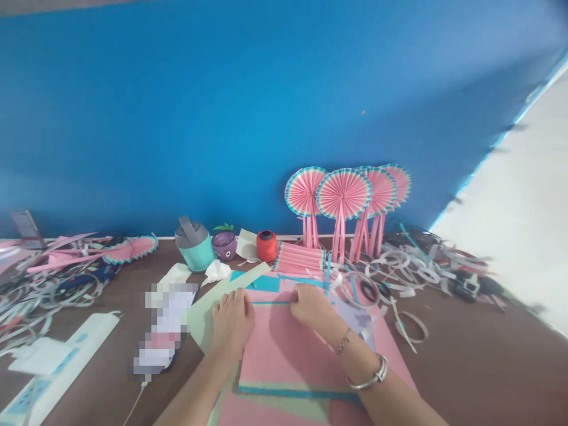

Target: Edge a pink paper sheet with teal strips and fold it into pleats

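Observation:
A pink paper sheet [297,349] with blue and pale green edge strips lies before me. My left hand [233,319] is closed at its far left corner, fingers curled down. Closed as well, my right hand [313,306] pinches the far edge along the blue strip; its fingertips are partly hidden. More pink paper, pale green paper [206,313] and a blue piece [261,282] lie under and beyond the sheet. A pleated pink paper strip [299,258] rests just past my hands.
Round pink paper fans [344,194] stand against the blue wall. A teal cup [195,245], purple pot [224,245] and red thread spool [267,246] line the back. White strip scraps [412,266] pile at right. A phone [166,331] and power strip [62,370] lie left.

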The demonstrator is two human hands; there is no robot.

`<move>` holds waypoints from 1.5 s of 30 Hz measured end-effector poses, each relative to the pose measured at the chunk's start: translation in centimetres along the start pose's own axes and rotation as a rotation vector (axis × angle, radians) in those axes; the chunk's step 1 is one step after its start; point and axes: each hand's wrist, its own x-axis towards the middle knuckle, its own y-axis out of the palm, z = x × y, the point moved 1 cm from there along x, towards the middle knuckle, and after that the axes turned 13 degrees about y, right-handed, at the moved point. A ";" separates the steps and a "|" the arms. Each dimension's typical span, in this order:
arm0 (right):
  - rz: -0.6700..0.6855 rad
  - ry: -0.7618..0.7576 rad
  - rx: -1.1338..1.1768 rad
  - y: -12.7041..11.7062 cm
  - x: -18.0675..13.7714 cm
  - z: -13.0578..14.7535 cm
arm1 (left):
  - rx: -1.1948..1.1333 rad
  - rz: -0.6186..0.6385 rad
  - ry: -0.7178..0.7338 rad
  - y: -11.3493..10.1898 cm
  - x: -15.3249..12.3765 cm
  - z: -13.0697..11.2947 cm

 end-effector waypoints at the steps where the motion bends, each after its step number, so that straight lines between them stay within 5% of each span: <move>1: 0.004 0.001 0.003 0.0 0.0 0.0 | -0.035 -0.004 -0.011 0.0 0.0 0.1; 7: 0.020 0.016 0.020 0.0 -0.1 -0.1 | -0.161 -0.032 -0.029 0.0 0.0 1.1; 11: 0.021 0.020 0.041 -0.1 0.0 -0.1 | -0.169 -0.196 -0.004 -0.4 -0.2 1.3; 15: 0.019 0.043 -0.014 0.0 0.3 0.1 | -0.132 -0.372 0.268 -1.1 -1.1 -0.1; 19: 0.012 0.008 0.004 0.0 0.3 0.1 | -0.050 -0.180 0.475 -0.3 -2.8 -2.2; 25: -0.011 -0.003 0.059 0.1 0.2 -0.1 | 0.210 0.044 0.431 1.8 -4.5 -2.9; 32: -0.025 0.000 0.059 0.3 0.1 0.0 | 0.243 0.236 0.362 1.2 -3.9 -3.1; 45: -0.011 0.009 0.077 -0.1 -0.2 0.0 | 0.340 0.223 0.395 1.0 -4.0 -3.5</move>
